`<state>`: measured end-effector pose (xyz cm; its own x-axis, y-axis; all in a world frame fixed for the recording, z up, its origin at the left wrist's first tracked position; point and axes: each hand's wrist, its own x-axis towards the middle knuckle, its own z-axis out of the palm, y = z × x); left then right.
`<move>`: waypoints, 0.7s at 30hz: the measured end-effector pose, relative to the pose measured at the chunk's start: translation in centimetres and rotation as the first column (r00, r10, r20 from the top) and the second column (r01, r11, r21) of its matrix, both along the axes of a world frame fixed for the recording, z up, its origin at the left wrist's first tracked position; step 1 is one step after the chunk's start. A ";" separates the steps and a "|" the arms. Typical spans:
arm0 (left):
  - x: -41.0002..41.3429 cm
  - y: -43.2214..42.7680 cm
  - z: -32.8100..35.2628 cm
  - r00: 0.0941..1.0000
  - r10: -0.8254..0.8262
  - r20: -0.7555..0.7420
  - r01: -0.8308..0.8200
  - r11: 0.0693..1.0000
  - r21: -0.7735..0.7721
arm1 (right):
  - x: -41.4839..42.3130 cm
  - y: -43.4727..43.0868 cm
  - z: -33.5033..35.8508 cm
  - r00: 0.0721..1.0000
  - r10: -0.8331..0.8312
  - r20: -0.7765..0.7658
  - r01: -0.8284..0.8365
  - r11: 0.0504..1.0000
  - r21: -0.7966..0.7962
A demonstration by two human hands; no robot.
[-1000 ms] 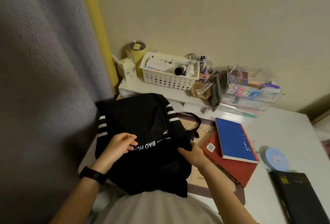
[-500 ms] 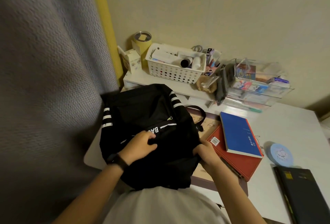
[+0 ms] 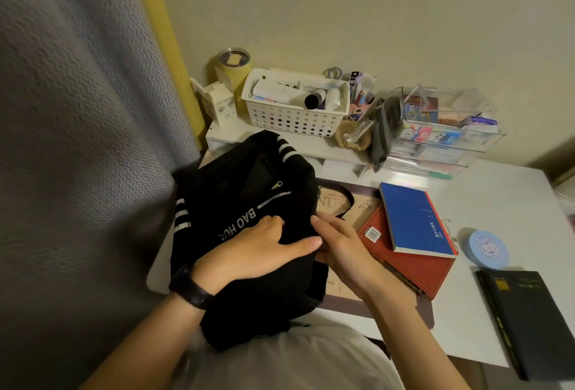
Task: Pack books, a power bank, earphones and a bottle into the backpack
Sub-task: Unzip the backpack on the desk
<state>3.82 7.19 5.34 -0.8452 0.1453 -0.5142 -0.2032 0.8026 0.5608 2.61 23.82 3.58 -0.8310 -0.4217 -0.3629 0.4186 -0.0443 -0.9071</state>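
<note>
A black backpack (image 3: 236,190) with white stripes and white lettering stands at the table's front left, against my body. My left hand (image 3: 255,252), with a black wrist band, lies on its front with fingers curled into the fabric and the thumb stretched right. My right hand (image 3: 339,246) pinches the backpack's right edge. Right of the backpack a blue book (image 3: 413,218) lies on a red book (image 3: 417,271). A dark book (image 3: 529,318) lies at the front right. A yellow lidded bottle (image 3: 233,69) stands at the back left.
A white table (image 3: 504,203) carries a raised shelf with a white perforated basket (image 3: 295,113), a small white box (image 3: 217,103) and a clear organiser (image 3: 441,128). A round light-blue tin (image 3: 488,248) sits right of the books. A grey curtain (image 3: 77,125) hangs left.
Both hands have moved closer together on the backpack's front; the left slid right across the lettering. The backpack sits a little more upright and turned.
</note>
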 end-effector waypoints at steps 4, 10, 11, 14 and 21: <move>2.2 -0.8 0.0 0.957 0.071 -0.282 -0.097 0.992 -0.080 | 0.2 -1.6 0.8 0.986 0.090 -0.139 -0.073 0.989 0.125; 2.1 -3.3 -1.9 0.817 0.365 -0.446 -0.239 0.919 0.314 | -2.9 -1.2 -1.4 0.974 0.110 -0.197 -0.029 0.927 0.375; 2.2 -3.5 -1.9 0.826 0.376 -0.420 -0.224 0.903 0.367 | -3.6 -1.3 -1.8 0.962 0.082 -0.259 0.049 0.885 0.463; 2.5 -3.9 -1.7 0.828 0.428 -0.361 -0.233 0.850 0.473 | -5.0 -2.4 -2.4 0.873 0.164 -0.460 0.152 0.804 0.575; 2.1 -4.5 -1.1 0.821 0.476 -0.317 -0.268 0.810 0.522 | -7.1 -4.1 -2.7 0.780 0.256 -0.570 0.248 0.711 0.658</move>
<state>5.88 2.67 4.23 -0.9921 -0.1078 -0.0639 -0.0989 0.3606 0.9275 -4.49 19.73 0.90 -0.9613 -0.2749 0.0182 -0.2050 0.6700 -0.7135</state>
